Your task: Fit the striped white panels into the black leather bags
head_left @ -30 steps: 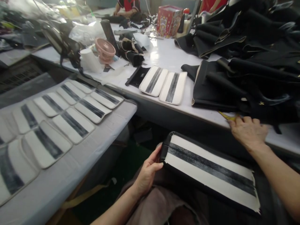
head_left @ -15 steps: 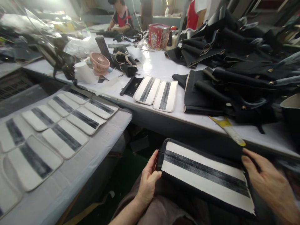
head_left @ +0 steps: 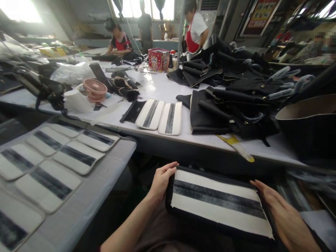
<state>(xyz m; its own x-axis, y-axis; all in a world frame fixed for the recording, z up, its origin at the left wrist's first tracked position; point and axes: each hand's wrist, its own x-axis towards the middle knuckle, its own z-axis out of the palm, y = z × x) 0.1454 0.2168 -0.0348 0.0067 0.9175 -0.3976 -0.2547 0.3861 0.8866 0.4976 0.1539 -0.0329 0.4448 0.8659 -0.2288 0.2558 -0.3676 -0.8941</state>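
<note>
Over my lap I hold a black bag piece, its upward side covered by a white panel [head_left: 210, 196] with a dark smudged stripe along its length. My left hand [head_left: 162, 180] grips the left end, fingers on the far corner and dark edge. At the other end my right hand [head_left: 280, 210] is closed around the right edge, fingertips near the far right corner; its thumb is hardly visible. The piece tilts down toward the right. Black material hangs under the panel, mostly hidden in shadow.
White striped panels [head_left: 48, 183] lie in rows on the left table, and two more [head_left: 170, 119] on the bench ahead. Black bags [head_left: 217, 112] are heaped at right beside a yellow-ended strip [head_left: 237, 147]. A pink fan [head_left: 94, 90] and red box [head_left: 158, 59] stand farther back. Several people work beyond.
My view has turned up and to the right. My left hand has shifted to the piece's far left corner. My right hand has moved lower along the right edge.
</note>
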